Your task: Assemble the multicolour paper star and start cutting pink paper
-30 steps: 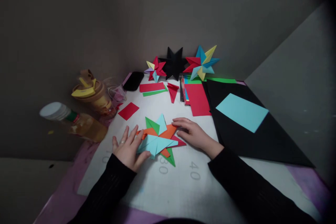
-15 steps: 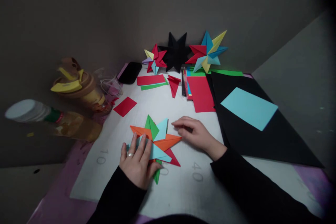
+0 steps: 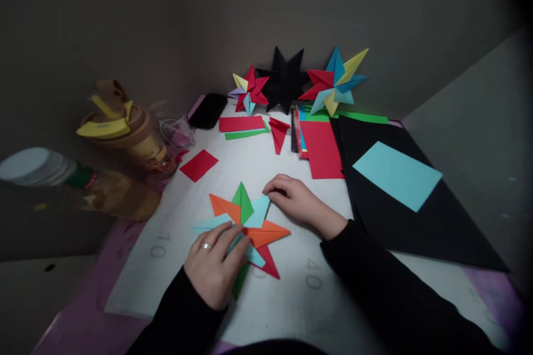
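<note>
A flat paper star [image 3: 249, 224] of orange, green, light blue and red points lies on the white mat [image 3: 287, 288] in front of me. My left hand [image 3: 214, 267], with a ring on one finger, rests on the star's lower left part, its fingers laid flat over the light blue paper. My right hand [image 3: 296, 202] is at the star's upper right, its fingers curled and pinching the tip of a light blue point. Both sleeves are black.
Three finished paper stars [image 3: 291, 84] lean on the back wall. Red and green sheets [image 3: 320, 147], a folded red piece [image 3: 278, 132], a black sheet [image 3: 412, 216] with a light blue sheet [image 3: 397, 175] lie behind and right. Bottles [image 3: 120, 133] stand left, beside a black phone [image 3: 208, 111].
The star has turned on the mat under my hands. My left hand slid down to its lower left side, and my right hand moved in from the side and closed on a blue point.
</note>
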{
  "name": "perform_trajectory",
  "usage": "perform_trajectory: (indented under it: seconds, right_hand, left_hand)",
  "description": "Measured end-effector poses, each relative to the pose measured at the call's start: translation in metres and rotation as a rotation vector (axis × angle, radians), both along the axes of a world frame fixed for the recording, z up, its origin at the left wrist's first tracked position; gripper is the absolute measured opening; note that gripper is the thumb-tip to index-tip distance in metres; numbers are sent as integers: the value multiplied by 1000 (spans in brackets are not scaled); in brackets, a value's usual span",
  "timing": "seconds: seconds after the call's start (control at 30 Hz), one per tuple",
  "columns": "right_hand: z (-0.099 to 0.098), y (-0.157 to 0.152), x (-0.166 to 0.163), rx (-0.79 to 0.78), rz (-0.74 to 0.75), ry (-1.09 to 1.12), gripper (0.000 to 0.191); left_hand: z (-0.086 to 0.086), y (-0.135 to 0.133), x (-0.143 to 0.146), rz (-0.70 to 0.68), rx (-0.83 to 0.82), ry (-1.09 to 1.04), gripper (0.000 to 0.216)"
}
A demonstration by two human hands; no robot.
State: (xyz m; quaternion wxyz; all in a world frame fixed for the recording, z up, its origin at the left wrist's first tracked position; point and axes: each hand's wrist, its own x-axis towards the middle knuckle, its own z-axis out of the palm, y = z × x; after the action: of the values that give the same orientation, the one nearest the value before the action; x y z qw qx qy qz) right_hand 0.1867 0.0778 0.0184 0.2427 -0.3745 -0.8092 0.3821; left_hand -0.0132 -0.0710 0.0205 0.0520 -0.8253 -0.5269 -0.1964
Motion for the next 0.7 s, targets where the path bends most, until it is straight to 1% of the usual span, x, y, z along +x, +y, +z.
perform_trajectory:
  seconds: [0.13, 0.23, 0.3, 0.33, 0.37, 0.43, 0.47, 0.5, 0.57, 0.7]
  right_hand:
    - [8, -8, 12, -88, 45, -39, 18]
    - [12, -19, 21, -132, 115, -81, 15]
    - [12, -27, 25, -92, 169, -94, 15]
    - [11, -30, 26, -56, 181, -101, 16]
    - [9, -33, 26, -16, 183, -109, 17]
    - [5, -38, 25, 57, 165, -133, 17]
    - [3, -40, 24, 86, 157, -146, 17]
    - [1, -41, 23, 107, 155, -158, 16]
    - [-1, -42, 21, 133, 157, -176, 16]
    - [1, -43, 20, 140, 161, -176, 14]
  left_hand:
    - [-2, 6, -16, -14, -68, 70, 26]
    - [-1, 7, -27, 6, -92, 137, 28]
    - [-2, 6, -33, 19, -118, 162, 28]
    - [-3, 5, -35, 23, -139, 169, 31]
    - [-4, 5, -36, 23, -166, 176, 42]
    - [-9, 4, -37, 21, -229, 191, 72]
    - [-12, 4, -38, 19, -259, 197, 82]
    - [-15, 5, -38, 17, -282, 200, 86]
    - [-20, 5, -40, 9, -307, 193, 85]
    - [-27, 7, -48, -46, -293, 137, 81]
